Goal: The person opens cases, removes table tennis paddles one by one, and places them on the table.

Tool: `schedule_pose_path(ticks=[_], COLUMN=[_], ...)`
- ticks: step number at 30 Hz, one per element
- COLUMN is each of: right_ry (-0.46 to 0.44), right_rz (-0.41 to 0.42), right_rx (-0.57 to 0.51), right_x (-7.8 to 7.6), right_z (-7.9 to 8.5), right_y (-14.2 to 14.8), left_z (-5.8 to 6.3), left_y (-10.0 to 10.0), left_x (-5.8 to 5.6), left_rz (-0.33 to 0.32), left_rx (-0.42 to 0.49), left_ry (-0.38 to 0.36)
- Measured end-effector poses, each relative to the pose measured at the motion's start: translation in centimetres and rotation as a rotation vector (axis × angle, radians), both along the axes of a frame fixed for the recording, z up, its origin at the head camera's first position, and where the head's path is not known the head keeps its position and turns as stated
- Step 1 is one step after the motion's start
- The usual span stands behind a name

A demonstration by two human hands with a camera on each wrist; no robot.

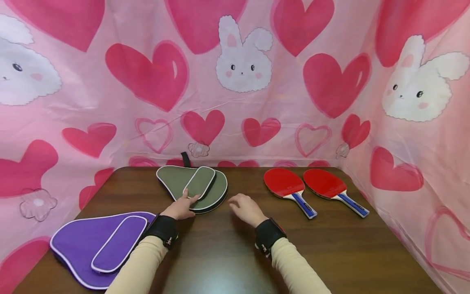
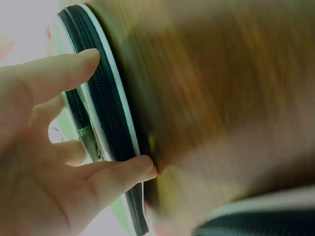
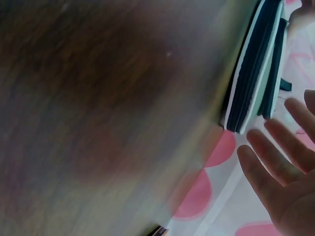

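Note:
A green pear-shaped paddle case with white piping, a zipped front pocket and a black strap lies toward the back of the table. My left hand rests against its near side, one finger extended over the pocket. In the left wrist view, the thumb touches the black zipped side of the case. My right hand is just right of the case, apart from it, with relaxed fingers and nothing in them; the right wrist view shows those fingers spread.
A purple paddle case lies at the front left, beside my left forearm. Two red table tennis paddles with blue handles lie side by side at the back right. A pink curtain with hearts and rabbits surrounds the brown table.

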State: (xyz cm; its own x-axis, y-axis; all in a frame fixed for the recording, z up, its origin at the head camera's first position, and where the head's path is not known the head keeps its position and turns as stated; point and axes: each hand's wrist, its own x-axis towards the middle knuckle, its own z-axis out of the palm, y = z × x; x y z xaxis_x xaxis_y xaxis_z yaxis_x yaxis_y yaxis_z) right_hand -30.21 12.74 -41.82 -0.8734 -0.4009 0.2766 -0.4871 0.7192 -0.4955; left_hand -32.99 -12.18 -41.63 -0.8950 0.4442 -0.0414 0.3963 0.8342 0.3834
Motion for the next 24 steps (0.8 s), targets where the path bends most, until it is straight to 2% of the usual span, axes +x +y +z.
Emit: schedule_pose_path(ticks=[6, 10, 18, 21, 24], right_ry=[-0.012, -0.052, -0.061, -0.085, -0.091], right_rz=[-0.043, -0.092, -0.173, -0.192, -0.217], right_rx=[-0.002, -0.003, -0.002, 0.018, 0.041], right_x=[-0.7, -1.3, -1.8, -1.7, -1.4], right_z=[-0.8, -1.4, -1.6, -1.5, -1.3], right_y=[0.3, 0.7, 1.9, 2.4, 2.8], left_z=[0.2, 0.3, 0.5, 0.7, 0.8], left_y=[1.8, 2.8, 3.7, 3.8, 4.0], left_x=[1.4, 1.8, 1.9, 1.9, 1.9], left_rz=[-0.111, -0.176, -0.229, -0.257, -0.258], left_rx=[0.047, 0.054, 0.077, 0.091, 0.087], left_ry=[0.006, -0.025, -0.080, -0.095, -0.102])
